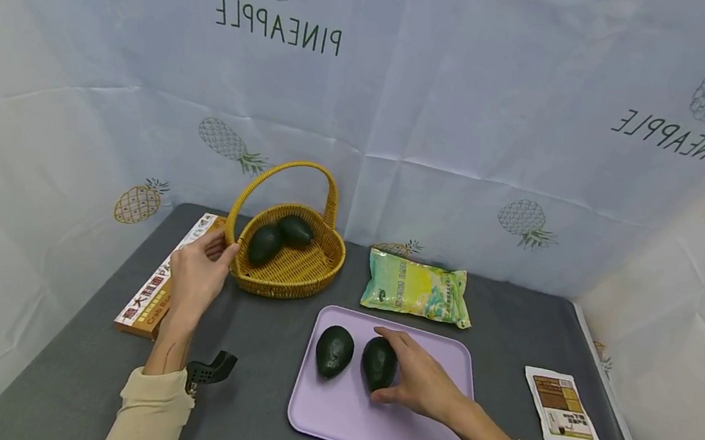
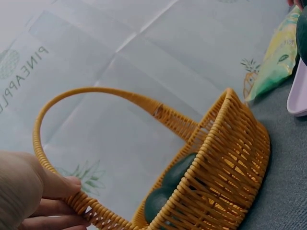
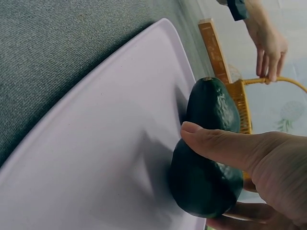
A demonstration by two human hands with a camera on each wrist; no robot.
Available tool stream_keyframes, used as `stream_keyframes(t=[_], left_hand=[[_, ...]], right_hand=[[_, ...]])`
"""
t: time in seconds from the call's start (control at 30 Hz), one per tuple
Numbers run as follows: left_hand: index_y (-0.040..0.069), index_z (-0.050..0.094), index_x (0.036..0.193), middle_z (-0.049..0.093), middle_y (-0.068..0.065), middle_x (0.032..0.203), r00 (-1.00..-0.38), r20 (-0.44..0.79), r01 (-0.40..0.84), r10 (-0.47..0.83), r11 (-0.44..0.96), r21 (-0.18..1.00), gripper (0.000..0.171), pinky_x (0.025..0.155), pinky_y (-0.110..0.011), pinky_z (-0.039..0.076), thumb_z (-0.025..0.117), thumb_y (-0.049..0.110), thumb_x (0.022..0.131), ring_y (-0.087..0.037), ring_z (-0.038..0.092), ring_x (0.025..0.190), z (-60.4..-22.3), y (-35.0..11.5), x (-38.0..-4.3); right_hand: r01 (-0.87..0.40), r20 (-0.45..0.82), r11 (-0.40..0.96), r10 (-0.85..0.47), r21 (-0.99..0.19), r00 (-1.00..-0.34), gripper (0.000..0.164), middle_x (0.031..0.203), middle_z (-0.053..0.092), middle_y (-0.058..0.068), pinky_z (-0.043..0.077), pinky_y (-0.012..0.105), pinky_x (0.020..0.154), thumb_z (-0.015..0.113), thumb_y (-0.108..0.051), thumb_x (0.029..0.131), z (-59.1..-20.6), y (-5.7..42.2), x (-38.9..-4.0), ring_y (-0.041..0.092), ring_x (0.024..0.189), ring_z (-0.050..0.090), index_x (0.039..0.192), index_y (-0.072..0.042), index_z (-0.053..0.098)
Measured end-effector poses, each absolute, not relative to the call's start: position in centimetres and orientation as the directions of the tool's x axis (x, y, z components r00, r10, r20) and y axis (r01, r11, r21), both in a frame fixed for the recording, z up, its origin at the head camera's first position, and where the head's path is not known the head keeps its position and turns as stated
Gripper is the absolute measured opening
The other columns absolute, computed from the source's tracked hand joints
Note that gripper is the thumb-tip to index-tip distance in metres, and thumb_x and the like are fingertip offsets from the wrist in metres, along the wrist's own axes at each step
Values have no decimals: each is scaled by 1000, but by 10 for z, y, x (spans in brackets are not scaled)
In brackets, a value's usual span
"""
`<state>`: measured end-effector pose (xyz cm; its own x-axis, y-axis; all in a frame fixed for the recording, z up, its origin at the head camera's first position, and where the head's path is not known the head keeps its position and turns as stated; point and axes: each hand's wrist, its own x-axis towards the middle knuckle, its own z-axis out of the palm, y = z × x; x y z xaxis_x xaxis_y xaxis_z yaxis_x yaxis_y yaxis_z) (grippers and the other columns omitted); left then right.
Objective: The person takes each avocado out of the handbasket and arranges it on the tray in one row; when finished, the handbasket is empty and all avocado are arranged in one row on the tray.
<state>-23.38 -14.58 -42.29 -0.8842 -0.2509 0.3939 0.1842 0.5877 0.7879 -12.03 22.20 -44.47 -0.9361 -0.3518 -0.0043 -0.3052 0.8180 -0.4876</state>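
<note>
My left hand pinches the left side of the handle of a yellow woven basket. Two dark green avocados lie inside the basket; the left wrist view shows them partly hidden by its wall. On the lilac tray are two more avocados. The right hand has its thumb and fingers around the right-hand avocado, which is over the tray. Just left of it sits the other avocado, with nothing holding it. In the right wrist view, the thumb crosses the gripped avocado.
A long orange-and-white box lies by the left forearm. Behind the tray is a green-yellow packet. A white-and-brown pouch lies at the right on the grey table. A pineapple-print curtain hangs behind the table.
</note>
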Motion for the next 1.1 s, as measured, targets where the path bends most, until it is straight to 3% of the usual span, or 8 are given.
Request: stream_keyframes(t=[0.6,0.77,0.9,1.1], left_hand=[[-6,66,136,73,-29,122,-889,388,183,-244,587,788,43,88,-54,64,74,14,99,-43,74,106,-422,-147,-233],[-6,67,136,73,-28,121,-891,380,172,-248,590,789,43,88,-53,64,74,14,99,-42,75,106,-423,-148,-232],[-4,68,135,74,-26,121,-890,384,174,-246,595,785,42,87,-52,64,74,16,99,-41,76,105,-424,-150,-233],[-4,69,134,74,-27,119,-889,395,196,-232,587,786,40,88,-53,64,74,14,99,-42,75,104,-423,-148,-233]], right_hand=[[-295,-13,847,-335,-443,-942,103,150,56,12,61,56,88,100,-37,67,-439,220,-122,34,128,63,153,-15,50],[-284,-19,839,-330,-464,-944,92,154,55,11,56,60,101,92,-41,79,-421,216,-132,36,133,61,156,-17,48],[-359,39,812,-385,-460,-922,78,155,55,12,51,59,110,84,-36,91,-398,213,-154,36,139,56,156,-12,48],[-501,96,731,-520,-464,-849,69,153,57,15,49,57,114,81,-25,93,-363,199,-205,36,139,57,153,-6,52]])
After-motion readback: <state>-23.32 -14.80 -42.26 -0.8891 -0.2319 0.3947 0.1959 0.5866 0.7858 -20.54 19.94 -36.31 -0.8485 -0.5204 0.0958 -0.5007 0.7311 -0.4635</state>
